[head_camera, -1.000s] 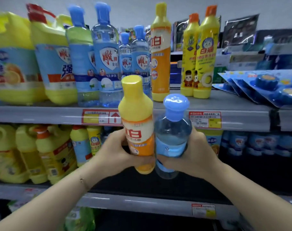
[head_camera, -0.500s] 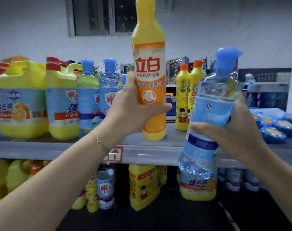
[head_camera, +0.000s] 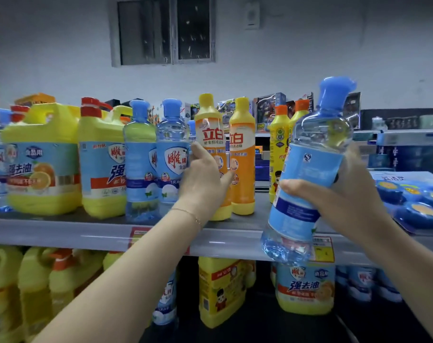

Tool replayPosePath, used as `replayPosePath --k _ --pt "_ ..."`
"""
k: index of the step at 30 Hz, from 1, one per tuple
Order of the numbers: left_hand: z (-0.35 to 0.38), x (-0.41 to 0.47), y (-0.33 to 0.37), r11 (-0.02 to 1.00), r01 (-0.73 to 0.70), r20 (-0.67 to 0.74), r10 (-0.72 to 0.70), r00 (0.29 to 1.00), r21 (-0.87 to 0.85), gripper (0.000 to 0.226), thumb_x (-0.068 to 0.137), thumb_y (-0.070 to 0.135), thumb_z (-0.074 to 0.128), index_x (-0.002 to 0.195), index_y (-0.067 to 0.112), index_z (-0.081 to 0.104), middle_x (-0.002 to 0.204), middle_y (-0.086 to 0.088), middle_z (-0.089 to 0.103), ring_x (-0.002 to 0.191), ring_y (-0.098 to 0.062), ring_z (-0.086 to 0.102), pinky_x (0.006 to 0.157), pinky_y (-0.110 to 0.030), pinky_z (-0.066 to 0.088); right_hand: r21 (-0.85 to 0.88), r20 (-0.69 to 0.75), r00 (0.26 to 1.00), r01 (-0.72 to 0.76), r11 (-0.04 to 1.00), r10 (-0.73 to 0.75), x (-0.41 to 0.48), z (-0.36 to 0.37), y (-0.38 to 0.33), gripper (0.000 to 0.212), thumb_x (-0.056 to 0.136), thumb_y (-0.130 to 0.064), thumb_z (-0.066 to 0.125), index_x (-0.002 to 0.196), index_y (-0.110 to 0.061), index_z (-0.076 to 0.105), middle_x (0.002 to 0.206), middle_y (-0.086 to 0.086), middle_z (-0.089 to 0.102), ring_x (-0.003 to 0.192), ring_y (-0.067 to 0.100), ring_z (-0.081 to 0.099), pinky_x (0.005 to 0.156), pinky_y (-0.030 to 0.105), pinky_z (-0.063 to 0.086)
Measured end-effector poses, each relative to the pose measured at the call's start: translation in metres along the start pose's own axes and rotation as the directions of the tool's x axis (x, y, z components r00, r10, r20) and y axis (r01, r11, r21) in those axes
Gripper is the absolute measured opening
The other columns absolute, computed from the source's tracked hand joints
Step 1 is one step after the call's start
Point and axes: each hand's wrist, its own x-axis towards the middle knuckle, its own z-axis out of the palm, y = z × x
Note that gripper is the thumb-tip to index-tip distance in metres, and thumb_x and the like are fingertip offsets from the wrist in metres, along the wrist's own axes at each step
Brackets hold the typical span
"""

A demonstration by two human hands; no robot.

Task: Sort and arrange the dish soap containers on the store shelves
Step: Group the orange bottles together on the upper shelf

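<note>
At the shelf, left grip holds orange bottle; right grip holds clear bottle.

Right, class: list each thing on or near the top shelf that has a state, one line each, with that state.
orange bottle: upright on the upper shelf, capped.
left hand: grips the orange bottle.
clear bottle: tilted, off the shelf, blue cap on.
right hand: holds the clear bottle.
second orange bottle: upright, capped.
yellow jugs: upright, capped.
</note>
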Motion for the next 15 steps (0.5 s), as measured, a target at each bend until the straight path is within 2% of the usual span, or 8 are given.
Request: replayPosePath --k 4,7,10,13,15 --pt "0.014 -0.002 -0.004 0.979 -0.023 -0.046 0.032 0.998 0.2 0.096 0.091 0.043 0.06 0.148 0.001 -0.005 0.147 -0.023 0.031 0.096 -0.038 0.065 0.067 -0.039 0.05 -0.032 0.016 0.999 0.037 0.999 -0.036 0.002 0.012 -0.001 0.069 0.056 -0.03 0.079 0.112 -0.005 0.049 0.08 -0.047 0.051 0.073 -0.016 0.059 0.052 0.002 0.042" --pt "0.019 0.0 -0.004 0.975 -0.018 -0.039 0.027 0.999 0.223 0.104 0.091 0.041 0.059 0.147 0.005 -0.021 0.147 -0.026 0.03 0.095 -0.039 0.065 0.061 -0.036 0.04 -0.033 0.033 0.998 0.054 0.998 -0.053 0.002 0.02 -0.002 0.068 0.055 -0.031 0.079 0.11 -0.004 0.051 0.081 -0.047 0.051 0.073 -0.016 0.059 0.052 0.003 0.043" --pt "0.019 0.002 -0.003 0.972 0.016 -0.028 -0.01 1.0 0.234 0.107 0.091 0.04 0.061 0.147 0.006 -0.024 0.146 -0.025 0.032 0.097 -0.039 0.064 0.062 -0.035 0.039 -0.011 0.031 0.998 0.048 0.999 -0.048 0.002 0.026 0.0 0.07 0.053 -0.033 0.079 0.11 -0.007 0.049 0.08 -0.04 0.056 0.073 -0.011 0.062 0.052 0.005 0.045" --pt "0.018 0.002 -0.002 0.972 0.008 -0.012 -0.005 1.0 0.234 0.103 0.093 0.037 0.059 0.147 0.006 -0.023 0.142 -0.024 0.034 0.097 -0.038 0.063 0.061 -0.035 0.039 0.005 0.013 0.999 0.041 0.999 -0.041 0.003 0.03 0.001 0.069 0.054 -0.032 0.081 0.11 -0.011 0.046 0.077 -0.023 0.062 0.071 -0.01 0.062 0.051 0.006 0.044" --pt "0.016 0.001 -0.001 0.976 -0.017 -0.003 0.018 1.0 0.215 0.098 0.095 0.035 0.055 0.148 0.006 -0.022 0.139 -0.022 0.035 0.095 -0.038 0.063 0.06 -0.035 0.038 0.013 -0.009 0.999 0.044 0.999 -0.044 0.007 0.034 0.0 0.069 0.054 -0.032 0.081 0.109 -0.011 0.045 0.075 -0.015 0.058 0.07 -0.012 0.061 0.05 0.004 0.043"
